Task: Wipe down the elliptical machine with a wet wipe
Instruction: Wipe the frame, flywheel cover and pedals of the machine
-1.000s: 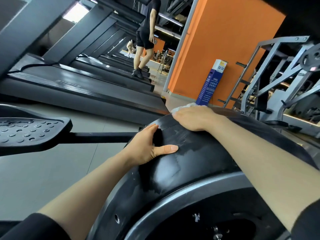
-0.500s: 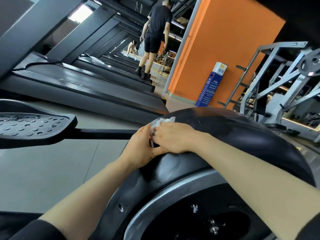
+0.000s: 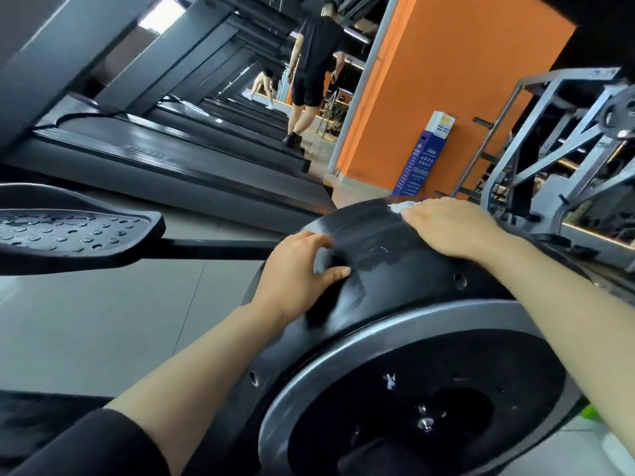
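Machine: the elliptical's rounded black plastic flywheel housing [image 3: 395, 290] fills the lower centre of the frame; damp streaks show on its upper curve.
Wipe: the white wet wipe [image 3: 400, 206] lies at the top of the housing, right of centre, mostly covered by your palm.
Right hand [image 3: 453, 228]: flat, fingers straight, pressing the wipe onto the housing.
Left hand [image 3: 299, 276]: rests on the housing's left edge, fingers loosely bent, holding nothing.
Pedal: black studded foot pedal [image 3: 68, 231], left of frame.
Background: a person in black [image 3: 316, 67] walks on the dark treadmills [image 3: 171, 156], upper centre.
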